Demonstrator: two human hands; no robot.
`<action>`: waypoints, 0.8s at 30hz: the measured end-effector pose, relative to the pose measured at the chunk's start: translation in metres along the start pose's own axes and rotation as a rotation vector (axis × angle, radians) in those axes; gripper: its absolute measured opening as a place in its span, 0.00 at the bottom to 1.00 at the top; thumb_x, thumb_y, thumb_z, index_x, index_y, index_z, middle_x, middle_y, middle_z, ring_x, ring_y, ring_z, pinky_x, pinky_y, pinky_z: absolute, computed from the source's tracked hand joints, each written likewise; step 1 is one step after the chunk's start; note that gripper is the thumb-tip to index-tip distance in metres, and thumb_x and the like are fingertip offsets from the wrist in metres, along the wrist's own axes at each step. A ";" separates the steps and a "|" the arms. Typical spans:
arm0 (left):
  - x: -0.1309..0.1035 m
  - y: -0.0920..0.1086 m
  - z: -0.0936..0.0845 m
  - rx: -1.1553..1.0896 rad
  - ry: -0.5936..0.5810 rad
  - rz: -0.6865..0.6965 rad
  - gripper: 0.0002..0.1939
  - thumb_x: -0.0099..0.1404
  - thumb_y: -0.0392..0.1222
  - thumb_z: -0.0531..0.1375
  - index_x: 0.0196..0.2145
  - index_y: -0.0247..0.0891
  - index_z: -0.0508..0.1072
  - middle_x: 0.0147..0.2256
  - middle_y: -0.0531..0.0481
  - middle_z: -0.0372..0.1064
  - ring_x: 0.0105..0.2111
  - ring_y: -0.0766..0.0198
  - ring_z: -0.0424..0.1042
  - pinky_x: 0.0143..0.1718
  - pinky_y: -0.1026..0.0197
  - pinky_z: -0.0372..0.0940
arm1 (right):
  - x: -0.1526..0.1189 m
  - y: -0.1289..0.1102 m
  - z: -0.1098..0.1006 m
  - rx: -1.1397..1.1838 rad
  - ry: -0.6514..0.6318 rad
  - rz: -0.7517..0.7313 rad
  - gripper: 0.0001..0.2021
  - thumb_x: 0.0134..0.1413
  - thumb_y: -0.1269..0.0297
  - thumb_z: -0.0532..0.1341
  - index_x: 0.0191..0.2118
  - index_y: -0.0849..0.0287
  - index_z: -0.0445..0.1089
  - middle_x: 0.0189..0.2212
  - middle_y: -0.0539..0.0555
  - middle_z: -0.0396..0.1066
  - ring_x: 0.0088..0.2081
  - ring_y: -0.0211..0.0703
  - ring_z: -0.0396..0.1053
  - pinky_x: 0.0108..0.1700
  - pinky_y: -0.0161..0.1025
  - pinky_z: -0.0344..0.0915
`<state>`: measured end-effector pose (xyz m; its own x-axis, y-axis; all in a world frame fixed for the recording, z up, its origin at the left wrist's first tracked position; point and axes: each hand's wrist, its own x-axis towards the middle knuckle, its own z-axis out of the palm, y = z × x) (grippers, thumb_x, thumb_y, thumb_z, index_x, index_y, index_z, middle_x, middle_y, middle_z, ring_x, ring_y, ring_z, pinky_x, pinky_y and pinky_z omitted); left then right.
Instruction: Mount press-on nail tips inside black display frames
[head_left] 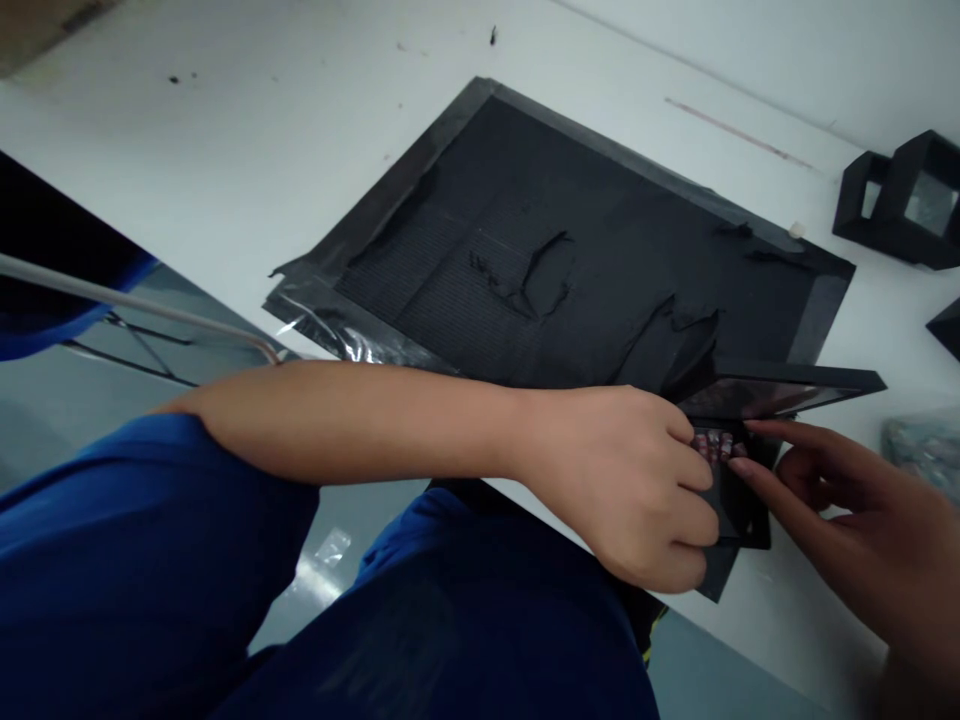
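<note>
A small black box (739,510) lies at the near right end of the dark mat, its windowed lid (795,385) raised. Inside sits a row of small, glossy, pinkish-brown pieces (716,445) that look like press-on nails. My left hand (645,490) is closed over the left side of the box, knuckles up; its fingertips and anything in them are hidden. From the right, my right hand (847,510) reaches in with thumb and index finger close together at the box's edge. Its thumb tip is beside the pieces, and the index finger lies just under the lid.
A black ribbed mat (600,220), torn in places and taped at its edges, covers part of the white table (262,150). Black open frames or boxes (915,205) stand at the far right. A clear plastic bag (922,450) of small things lies behind my right hand.
</note>
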<state>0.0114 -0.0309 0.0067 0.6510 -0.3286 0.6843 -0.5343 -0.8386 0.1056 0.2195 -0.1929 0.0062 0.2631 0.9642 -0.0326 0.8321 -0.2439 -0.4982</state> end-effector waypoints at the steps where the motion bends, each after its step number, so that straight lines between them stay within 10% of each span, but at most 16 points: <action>1: 0.002 0.000 -0.001 -0.025 -0.024 -0.011 0.20 0.70 0.38 0.58 0.20 0.41 0.73 0.19 0.58 0.66 0.17 0.71 0.59 0.20 0.59 0.53 | 0.000 -0.001 0.000 -0.011 0.010 0.014 0.18 0.58 0.42 0.62 0.46 0.49 0.75 0.22 0.45 0.63 0.19 0.32 0.62 0.22 0.32 0.60; 9: 0.017 -0.005 -0.005 -0.263 -0.292 -0.159 0.22 0.69 0.39 0.59 0.16 0.40 0.68 0.17 0.58 0.61 0.16 0.71 0.52 0.19 0.59 0.47 | -0.002 -0.005 0.002 -0.016 0.022 0.091 0.21 0.58 0.41 0.61 0.47 0.50 0.76 0.23 0.46 0.66 0.22 0.35 0.64 0.24 0.33 0.62; 24: 0.015 0.005 0.000 -0.395 -0.336 -0.190 0.30 0.69 0.46 0.59 0.11 0.38 0.61 0.14 0.56 0.56 0.15 0.70 0.49 0.22 0.56 0.47 | 0.003 -0.030 -0.001 0.025 0.275 0.255 0.18 0.60 0.45 0.60 0.37 0.54 0.77 0.28 0.52 0.72 0.28 0.42 0.67 0.32 0.41 0.60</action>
<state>0.0187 -0.0403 0.0171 0.8576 -0.3619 0.3655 -0.5099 -0.6915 0.5117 0.1959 -0.1828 0.0217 0.5845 0.8080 0.0738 0.7116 -0.4668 -0.5250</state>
